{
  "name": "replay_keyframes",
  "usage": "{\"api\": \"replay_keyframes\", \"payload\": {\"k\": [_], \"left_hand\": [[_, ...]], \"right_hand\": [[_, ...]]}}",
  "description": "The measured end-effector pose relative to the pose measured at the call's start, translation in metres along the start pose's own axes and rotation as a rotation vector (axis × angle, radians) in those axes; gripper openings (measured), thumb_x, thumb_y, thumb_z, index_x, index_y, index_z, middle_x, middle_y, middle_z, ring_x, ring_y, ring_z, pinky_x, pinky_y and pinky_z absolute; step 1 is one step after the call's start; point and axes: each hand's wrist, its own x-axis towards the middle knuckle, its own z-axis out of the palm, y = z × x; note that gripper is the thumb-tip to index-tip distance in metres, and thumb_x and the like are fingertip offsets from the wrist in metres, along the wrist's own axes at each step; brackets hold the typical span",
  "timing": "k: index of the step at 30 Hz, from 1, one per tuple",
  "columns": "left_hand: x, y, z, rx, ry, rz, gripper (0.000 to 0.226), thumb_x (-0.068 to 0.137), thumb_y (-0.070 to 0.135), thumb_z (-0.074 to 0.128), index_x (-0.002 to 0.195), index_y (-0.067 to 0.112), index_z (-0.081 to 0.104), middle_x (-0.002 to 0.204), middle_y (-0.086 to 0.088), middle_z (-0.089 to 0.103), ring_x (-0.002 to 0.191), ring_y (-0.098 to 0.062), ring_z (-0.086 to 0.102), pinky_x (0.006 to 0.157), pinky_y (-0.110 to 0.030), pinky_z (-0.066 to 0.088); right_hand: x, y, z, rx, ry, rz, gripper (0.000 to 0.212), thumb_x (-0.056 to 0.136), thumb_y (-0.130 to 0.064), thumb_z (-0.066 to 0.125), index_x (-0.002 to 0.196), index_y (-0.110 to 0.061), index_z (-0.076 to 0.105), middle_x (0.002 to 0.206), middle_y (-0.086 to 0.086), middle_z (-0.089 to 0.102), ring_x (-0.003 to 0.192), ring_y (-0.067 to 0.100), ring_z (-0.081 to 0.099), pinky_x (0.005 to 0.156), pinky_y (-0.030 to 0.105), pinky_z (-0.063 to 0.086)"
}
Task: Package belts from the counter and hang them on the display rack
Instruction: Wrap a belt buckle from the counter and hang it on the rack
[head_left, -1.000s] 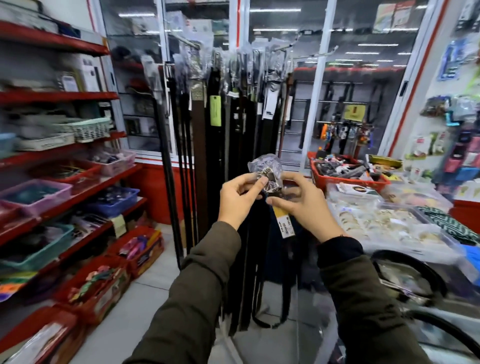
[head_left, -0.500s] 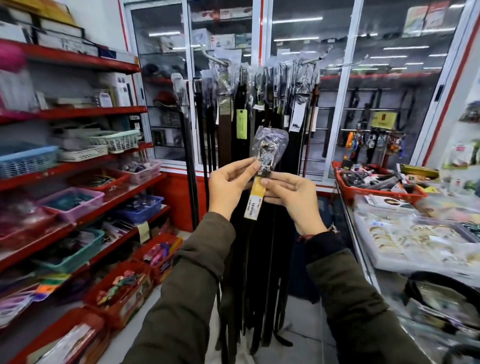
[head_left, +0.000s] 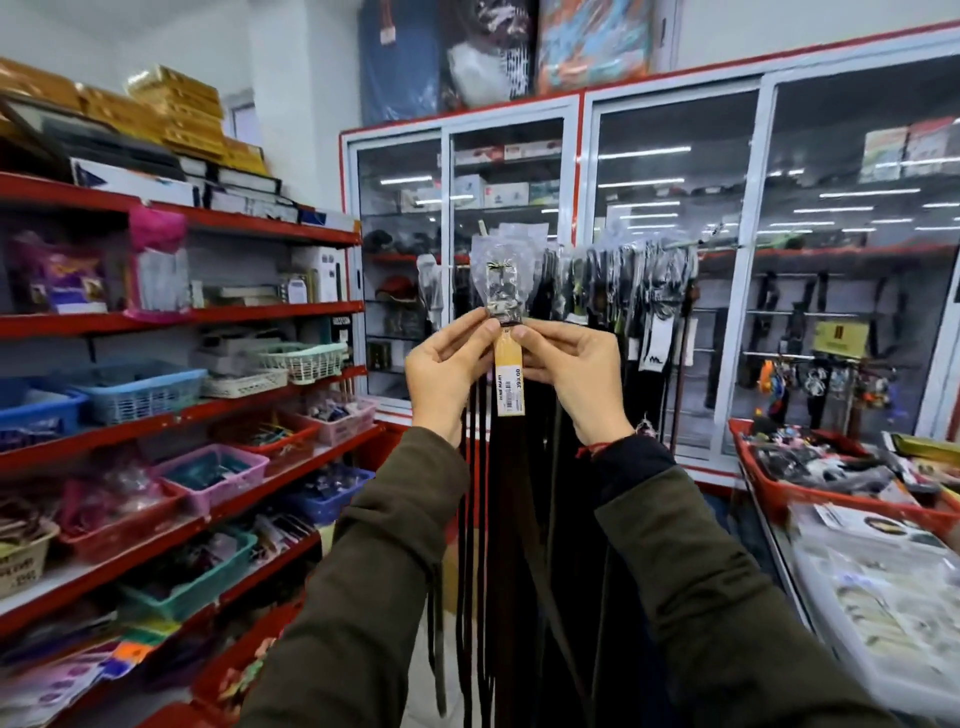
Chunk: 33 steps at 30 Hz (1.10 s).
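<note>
Shop aisle, red shelves (head_left: 182, 317) packed with baskets down the left, glass cabinets (head_left: 670, 260) at the back, counter trays (head_left: 831, 493) off to the right. Compared with a second ago, looking way higher now: ceiling stock in view, and the bagged belt (head_left: 506, 467) lifted from about chest level up to the top of the display rack (head_left: 639, 249). Left hand (head_left: 447, 374) and right hand (head_left: 571, 374) both pinched shut just under the clear plastic bag (head_left: 501, 275) over the buckle, thumbs and forefingers meeting at the neck of it, right above the yellow price tag (head_left: 510, 379). Strap hanging straight down between the sleeves, in front of the other dark belts (head_left: 613, 322) already on the rack. Bag top roughly level with the hanging row, so probably packaging done and hanging next. Can't tell whether it's on a hook yet, no hook visible behind the plastic. Looks close to finished for this one, pending a clean catch up top.
</note>
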Motion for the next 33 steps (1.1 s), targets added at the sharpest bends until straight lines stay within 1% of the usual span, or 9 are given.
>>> {"api": "replay_keyframes", "payload": {"k": [3, 6, 11, 14, 17, 24, 27, 30, 33], "left_hand": [[0.014, 0.017, 0.002, -0.022, -0.004, 0.043, 0.034, 0.089, 0.002, 0.073, 0.123, -0.003, 0.069, 0.115, -0.021, 0.074, 0.101, -0.027, 0.074, 0.080, -0.025, 0.062], [0.027, 0.026, 0.005, -0.026, -0.004, 0.046, 0.034, 0.089, 0.005, 0.073, 0.122, -0.001, 0.069, 0.118, -0.022, 0.073, 0.107, -0.031, 0.073, 0.083, -0.026, 0.062], [0.042, 0.031, 0.006, -0.031, -0.007, 0.001, 0.028, 0.090, 0.003, 0.071, 0.118, 0.000, 0.070, 0.120, -0.027, 0.071, 0.104, -0.029, 0.072, 0.086, -0.027, 0.062], [0.046, 0.033, 0.005, -0.063, -0.011, -0.048, 0.026, 0.090, 0.002, 0.071, 0.116, 0.003, 0.071, 0.113, -0.021, 0.074, 0.092, -0.022, 0.075, 0.084, -0.026, 0.062], [0.050, 0.036, 0.004, -0.110, -0.009, -0.066, 0.023, 0.088, 0.002, 0.073, 0.111, 0.006, 0.073, 0.103, -0.014, 0.076, 0.081, -0.015, 0.075, 0.077, -0.022, 0.063], [0.059, 0.037, 0.003, -0.150, -0.015, -0.095, 0.019, 0.088, 0.003, 0.074, 0.106, 0.009, 0.075, 0.089, -0.007, 0.079, 0.079, -0.014, 0.076, 0.074, -0.021, 0.062], [0.059, 0.028, 0.000, -0.122, -0.019, -0.129, 0.022, 0.088, 0.002, 0.073, 0.109, 0.006, 0.074, 0.093, -0.010, 0.078, 0.079, -0.015, 0.076, 0.077, -0.023, 0.063], [0.060, 0.018, -0.001, -0.121, -0.026, -0.157, 0.022, 0.089, 0.001, 0.072, 0.110, 0.006, 0.073, 0.097, -0.012, 0.077, 0.078, -0.014, 0.076, 0.074, -0.022, 0.063], [0.063, 0.013, 0.002, -0.106, -0.029, -0.146, 0.029, 0.090, 0.001, 0.070, 0.119, 0.001, 0.070, 0.102, -0.015, 0.076, 0.077, -0.014, 0.075, 0.074, -0.021, 0.063]], "right_hand": [[0.016, -0.012, 0.015, 0.023, -0.001, -0.023, 0.026, 0.090, -0.012, 0.076, 0.112, 0.001, 0.075, 0.098, 0.019, 0.080, 0.083, 0.021, 0.079, 0.069, 0.029, 0.065], [0.028, -0.018, 0.025, 0.035, 0.013, -0.030, 0.024, 0.090, -0.010, 0.076, 0.111, 0.001, 0.075, 0.096, 0.017, 0.079, 0.081, 0.021, 0.079, 0.069, 0.031, 0.065], [0.044, -0.016, 0.033, 0.072, 0.023, 0.023, 0.020, 0.091, -0.010, 0.074, 0.108, 0.001, 0.076, 0.092, 0.015, 0.079, 0.080, 0.024, 0.079, 0.071, 0.035, 0.065], [0.046, -0.016, 0.036, 0.077, 0.023, 0.043, 0.019, 0.092, -0.012, 0.073, 0.107, -0.001, 0.076, 0.094, 0.016, 0.080, 0.085, 0.027, 0.080, 0.074, 0.037, 0.066], [0.047, -0.019, 0.040, 0.102, 0.029, 0.048, 0.019, 0.093, -0.013, 0.073, 0.108, -0.001, 0.076, 0.099, 0.018, 0.080, 0.091, 0.031, 0.080, 0.079, 0.040, 0.066], [0.050, -0.024, 0.045, 0.127, 0.037, 0.061, 0.021, 0.093, -0.010, 0.072, 0.109, 0.003, 0.075, 0.101, 0.022, 0.079, 0.085, 0.027, 0.079, 0.066, 0.028, 0.065], [0.047, -0.016, 0.041, 0.114, 0.050, 0.095, 0.019, 0.093, -0.009, 0.072, 0.107, 0.003, 0.075, 0.100, 0.022, 0.079, 0.077, 0.022, 0.079, 0.065, 0.028, 0.065], [0.046, -0.008, 0.037, 0.110, 0.064, 0.120, 0.016, 0.092, -0.009, 0.072, 0.105, 0.001, 0.076, 0.100, 0.021, 0.079, 0.084, 0.026, 0.080, 0.066, 0.029, 0.066], [0.052, -0.002, 0.034, 0.061, 0.091, 0.109, 0.019, 0.092, -0.008, 0.072, 0.108, 0.002, 0.074, 0.099, 0.021, 0.078, 0.084, 0.027, 0.079, 0.066, 0.030, 0.065]]}}
